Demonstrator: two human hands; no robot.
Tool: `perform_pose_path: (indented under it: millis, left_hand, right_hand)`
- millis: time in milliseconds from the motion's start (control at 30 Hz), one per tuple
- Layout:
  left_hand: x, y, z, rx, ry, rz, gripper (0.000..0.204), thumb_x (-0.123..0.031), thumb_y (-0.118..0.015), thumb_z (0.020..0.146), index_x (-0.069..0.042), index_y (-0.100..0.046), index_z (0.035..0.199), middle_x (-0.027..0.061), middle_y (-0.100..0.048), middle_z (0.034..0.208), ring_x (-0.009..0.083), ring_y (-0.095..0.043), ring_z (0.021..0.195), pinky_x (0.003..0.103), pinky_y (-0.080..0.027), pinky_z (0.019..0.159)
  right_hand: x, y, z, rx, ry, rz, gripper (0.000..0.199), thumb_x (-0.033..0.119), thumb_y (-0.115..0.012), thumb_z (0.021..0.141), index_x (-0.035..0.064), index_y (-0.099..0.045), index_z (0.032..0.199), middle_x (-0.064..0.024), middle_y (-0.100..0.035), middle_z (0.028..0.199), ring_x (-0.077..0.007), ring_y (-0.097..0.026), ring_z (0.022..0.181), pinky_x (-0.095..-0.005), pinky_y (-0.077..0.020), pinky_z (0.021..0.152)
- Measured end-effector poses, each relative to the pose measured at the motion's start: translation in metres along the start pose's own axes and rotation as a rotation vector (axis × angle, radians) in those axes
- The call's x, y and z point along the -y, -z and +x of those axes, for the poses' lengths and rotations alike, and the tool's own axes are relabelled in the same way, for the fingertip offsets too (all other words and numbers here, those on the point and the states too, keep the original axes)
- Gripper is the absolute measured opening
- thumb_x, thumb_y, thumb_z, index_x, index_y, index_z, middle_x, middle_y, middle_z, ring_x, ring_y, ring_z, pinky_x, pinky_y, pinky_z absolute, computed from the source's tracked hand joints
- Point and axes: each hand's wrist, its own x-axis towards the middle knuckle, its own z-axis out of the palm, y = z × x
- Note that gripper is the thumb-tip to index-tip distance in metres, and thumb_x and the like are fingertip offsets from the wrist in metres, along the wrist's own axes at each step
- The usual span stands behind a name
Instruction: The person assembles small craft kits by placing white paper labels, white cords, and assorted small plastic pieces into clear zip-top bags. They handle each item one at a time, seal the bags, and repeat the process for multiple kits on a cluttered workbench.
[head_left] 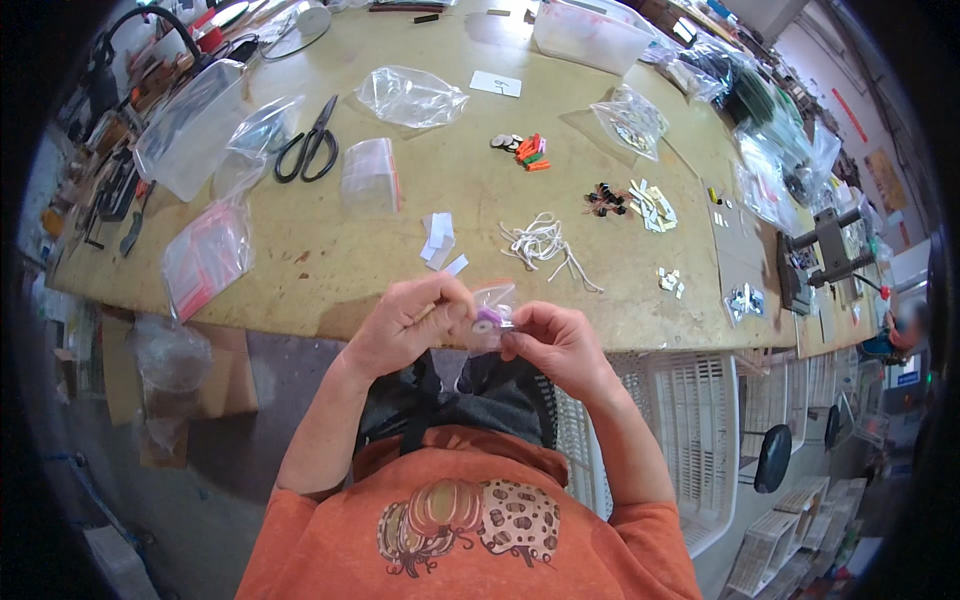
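Note:
Just over the table's near edge, a small transparent zip bag point(496, 297) is held up between my hands. Inside or against it show a purple piece and a white round piece; the plastic's glare blurs which. My left hand point(422, 315), fingers curled, pinches the bag's left side. At its right side, thumb and fingertips of my right hand point(556, 342) press together on the bag. Beyond the hands lie white paper slips point(438, 240) and a loose bundle of white cord point(540, 242).
Scissors point(310, 148) and stacked zip bags point(370, 175) lie left. Orange and green pieces point(530, 150), dark small parts point(606, 200) and pale strips point(653, 206) sit right of centre. A plastic bin point(592, 35) stands far back; a metal hand press point(830, 250) stands right.

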Motion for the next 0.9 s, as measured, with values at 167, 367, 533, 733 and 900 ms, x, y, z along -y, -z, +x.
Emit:
perform_pose_path:
  millis: [167, 367, 533, 733, 900]
  left_hand:
    - [-0.001, -0.007, 0.012, -0.045, -0.244, 0.551, 0.005, -0.005, -0.062, 0.099, -0.002, -0.062, 0.096, 0.0074, -0.06, 0.08, 0.0191, -0.059, 0.073, 0.03, -0.049, 0.069]
    - [-0.001, -0.008, 0.011, -0.058, -0.165, 0.476, 0.002, -0.004, -0.066, 0.092, -0.003, -0.065, 0.091, 0.0109, -0.062, 0.079, 0.0287, -0.061, 0.073, 0.036, -0.05, 0.071]
    - [0.021, -0.016, 0.015, -0.047, -0.316, 0.69, 0.005, -0.005, -0.069, 0.087, -0.004, -0.064, 0.087, 0.0108, -0.062, 0.075, 0.0317, -0.062, 0.071, 0.039, -0.05, 0.07]
    - [0.02, -0.015, 0.013, -0.094, -0.359, 0.669, 0.007, -0.004, -0.07, 0.084, -0.005, -0.063, 0.086, 0.0103, -0.061, 0.073, 0.0309, -0.061, 0.069, 0.039, -0.048, 0.067]
    - [0.024, -0.015, 0.012, -0.098, -0.376, 0.649, 0.008, -0.001, -0.07, 0.082, -0.005, -0.063, 0.086, 0.0092, -0.06, 0.072, 0.0297, -0.058, 0.067, 0.038, -0.046, 0.065]
  right_hand:
    - [-0.002, 0.01, 0.001, -0.003, -0.078, -0.2, 0.009, -0.001, -0.064, 0.096, -0.001, -0.068, 0.103, -0.0026, -0.071, 0.09, -0.0087, -0.065, 0.082, -0.025, -0.0546, 0.074]
    - [0.009, 0.044, 0.003, -0.138, 0.039, -0.192, 0.012, 0.0, -0.066, 0.095, -0.0006, -0.071, 0.105, -0.0028, -0.073, 0.093, -0.0096, -0.066, 0.083, -0.0254, -0.0544, 0.075]
    - [0.009, 0.109, 0.041, -0.722, 0.226, -0.761, 0.012, 0.007, -0.071, 0.09, -0.0015, -0.072, 0.099, -0.0122, -0.072, 0.094, -0.0197, -0.068, 0.079, -0.0323, -0.0541, 0.073]
    - [-0.007, 0.16, 0.085, -0.824, 0.341, -1.013, 0.015, 0.012, -0.075, 0.086, 0.0005, -0.068, 0.094, -0.0158, -0.07, 0.095, -0.0329, -0.068, 0.081, -0.0403, -0.0552, 0.077]
    - [-0.01, 0.168, 0.088, -0.782, 0.353, -1.054, 0.018, 0.012, -0.076, 0.085, -0.0004, -0.067, 0.096, -0.0129, -0.071, 0.091, -0.0282, -0.07, 0.078, -0.0378, -0.0557, 0.073]
